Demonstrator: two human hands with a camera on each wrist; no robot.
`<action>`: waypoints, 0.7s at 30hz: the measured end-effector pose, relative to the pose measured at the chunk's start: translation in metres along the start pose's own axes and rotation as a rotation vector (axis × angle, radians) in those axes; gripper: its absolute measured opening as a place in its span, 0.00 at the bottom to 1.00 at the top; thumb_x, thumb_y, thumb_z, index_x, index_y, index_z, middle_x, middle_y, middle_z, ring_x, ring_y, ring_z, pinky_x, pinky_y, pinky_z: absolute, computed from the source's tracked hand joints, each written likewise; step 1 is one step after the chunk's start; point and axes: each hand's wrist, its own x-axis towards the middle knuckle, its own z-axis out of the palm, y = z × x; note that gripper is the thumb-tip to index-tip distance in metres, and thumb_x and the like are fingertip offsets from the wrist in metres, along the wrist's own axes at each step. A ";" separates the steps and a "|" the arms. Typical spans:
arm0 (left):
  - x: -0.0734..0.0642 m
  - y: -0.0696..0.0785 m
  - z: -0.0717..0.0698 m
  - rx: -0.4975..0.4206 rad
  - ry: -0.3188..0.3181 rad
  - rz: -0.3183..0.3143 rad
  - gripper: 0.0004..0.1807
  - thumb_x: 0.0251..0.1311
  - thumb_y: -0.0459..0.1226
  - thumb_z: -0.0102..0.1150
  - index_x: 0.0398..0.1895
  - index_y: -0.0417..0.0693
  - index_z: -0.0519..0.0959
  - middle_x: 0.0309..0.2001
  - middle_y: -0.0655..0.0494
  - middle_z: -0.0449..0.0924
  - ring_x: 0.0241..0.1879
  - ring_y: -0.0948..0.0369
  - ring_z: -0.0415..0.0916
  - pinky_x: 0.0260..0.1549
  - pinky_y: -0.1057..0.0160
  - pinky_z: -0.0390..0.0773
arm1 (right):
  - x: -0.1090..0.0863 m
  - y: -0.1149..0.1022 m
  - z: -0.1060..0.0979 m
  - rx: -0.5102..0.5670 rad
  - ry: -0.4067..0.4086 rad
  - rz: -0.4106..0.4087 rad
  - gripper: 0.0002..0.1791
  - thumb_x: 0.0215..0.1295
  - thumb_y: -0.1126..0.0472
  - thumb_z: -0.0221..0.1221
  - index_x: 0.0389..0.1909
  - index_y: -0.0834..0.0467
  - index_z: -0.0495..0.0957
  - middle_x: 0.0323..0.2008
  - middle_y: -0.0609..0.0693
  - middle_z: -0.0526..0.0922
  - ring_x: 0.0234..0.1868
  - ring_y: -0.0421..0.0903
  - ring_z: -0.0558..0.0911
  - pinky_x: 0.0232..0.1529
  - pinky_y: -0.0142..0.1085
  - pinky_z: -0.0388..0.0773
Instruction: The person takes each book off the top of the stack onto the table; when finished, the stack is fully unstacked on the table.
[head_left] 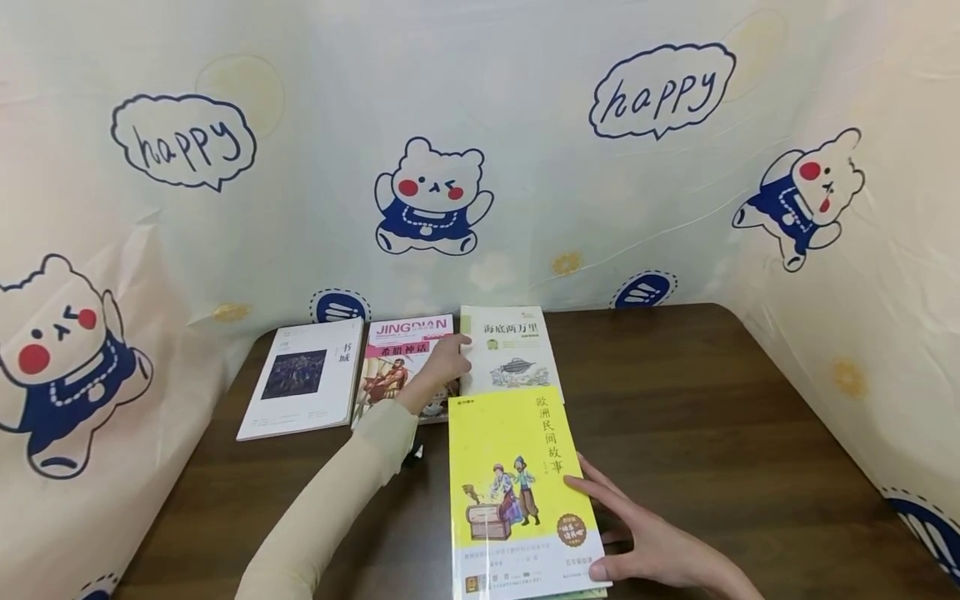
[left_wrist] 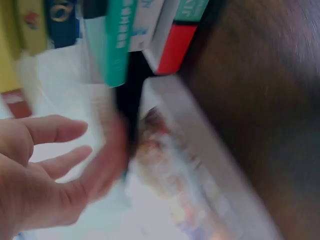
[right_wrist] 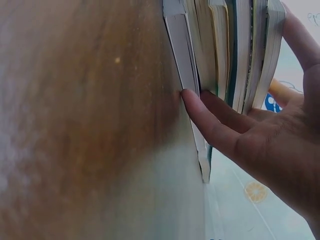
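Observation:
My left hand [head_left: 448,365] reaches over the right part of a pink-titled book [head_left: 405,333], with its fingertips right at the left edge of a white book with a ship drawing [head_left: 517,354]. Seen from the left wrist, that hand [left_wrist: 55,175] has its fingers apart and slightly bent, with nothing between them; part of it is blurred. A stack of several books topped by a yellow book [head_left: 506,450] lies in front. My right hand [head_left: 645,542] rests along the stack's right side, thumb at the lower corner. In the right wrist view its fingers touch the page edges [right_wrist: 240,55].
A white book with a dark picture [head_left: 300,375] lies at the back left, beside the pink-titled one. The brown table [head_left: 697,400] stretches to the right. A patterned cloth [head_left: 555,208] hangs behind and at both sides. A small dark object [head_left: 414,452] sits by the left sleeve.

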 end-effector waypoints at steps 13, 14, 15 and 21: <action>-0.069 0.029 -0.017 0.120 -0.084 0.194 0.22 0.62 0.32 0.59 0.60 0.39 0.74 0.58 0.42 0.74 0.51 0.48 0.75 0.44 0.55 0.78 | 0.000 0.003 0.001 -0.023 0.030 -0.038 0.46 0.60 0.64 0.64 0.75 0.43 0.51 0.76 0.44 0.31 0.63 0.39 0.61 0.52 0.38 0.75; -0.077 0.028 -0.015 0.139 -0.083 0.211 0.23 0.62 0.32 0.59 0.61 0.40 0.73 0.59 0.42 0.73 0.52 0.47 0.74 0.47 0.53 0.78 | 0.000 0.003 0.001 -0.020 0.028 -0.038 0.46 0.61 0.64 0.64 0.75 0.43 0.51 0.76 0.45 0.31 0.63 0.39 0.61 0.51 0.38 0.75; -0.086 0.029 -0.013 0.157 -0.075 0.222 0.23 0.61 0.32 0.60 0.61 0.41 0.73 0.59 0.42 0.72 0.54 0.47 0.73 0.49 0.52 0.76 | 0.000 0.004 0.002 -0.021 0.026 -0.042 0.46 0.60 0.64 0.64 0.75 0.43 0.51 0.76 0.45 0.31 0.64 0.40 0.61 0.51 0.38 0.75; -0.142 0.026 -0.003 0.239 0.057 0.272 0.28 0.57 0.33 0.65 0.63 0.44 0.72 0.65 0.42 0.65 0.63 0.46 0.64 0.57 0.44 0.69 | 0.000 0.003 0.002 -0.010 0.037 -0.032 0.46 0.60 0.64 0.64 0.75 0.43 0.51 0.76 0.43 0.31 0.64 0.37 0.59 0.52 0.39 0.75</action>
